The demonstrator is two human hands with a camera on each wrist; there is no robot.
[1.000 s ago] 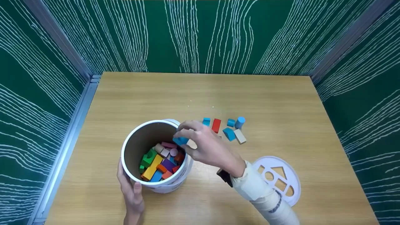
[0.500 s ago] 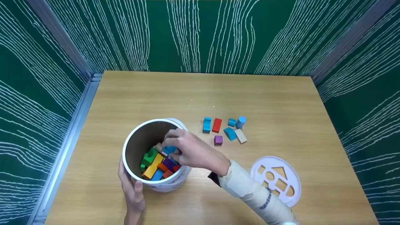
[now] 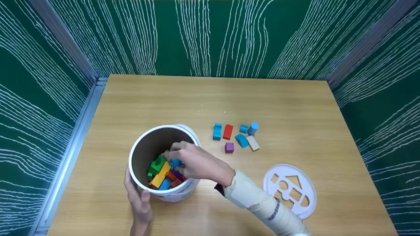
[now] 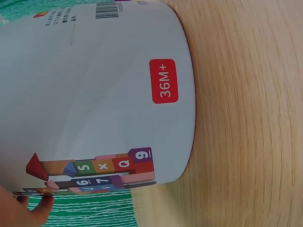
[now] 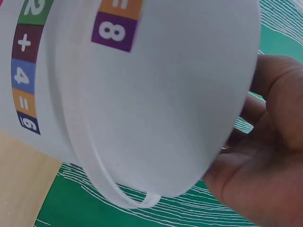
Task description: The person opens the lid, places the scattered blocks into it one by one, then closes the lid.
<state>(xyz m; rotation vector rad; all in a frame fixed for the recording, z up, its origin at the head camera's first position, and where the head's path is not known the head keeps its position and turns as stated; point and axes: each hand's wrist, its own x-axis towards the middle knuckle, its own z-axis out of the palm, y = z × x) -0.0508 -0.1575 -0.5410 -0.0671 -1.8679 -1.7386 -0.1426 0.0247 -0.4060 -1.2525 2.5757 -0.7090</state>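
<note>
A white bucket, its open mouth turned up, holds several coloured wooden blocks, among them a yellow one and a green one. My left hand grips its left side, thumb near the rim and fingers along the wall. Reaching over the right rim, my right hand has its fingers down inside and pinches a blue block above the other blocks. In the right wrist view the bucket wall hides the fingertips of my right hand. Printed block pictures mark the bucket in the left wrist view.
To the bucket's right on the wooden table lie loose blocks: a red one, a purple cube, a pale one and several blue ones. A white lid with shaped holes lies at right.
My right hand has moved left and down from the rim into the bucket with the blue block. The purple cube has come into sight. My left hand stays on the bucket.
</note>
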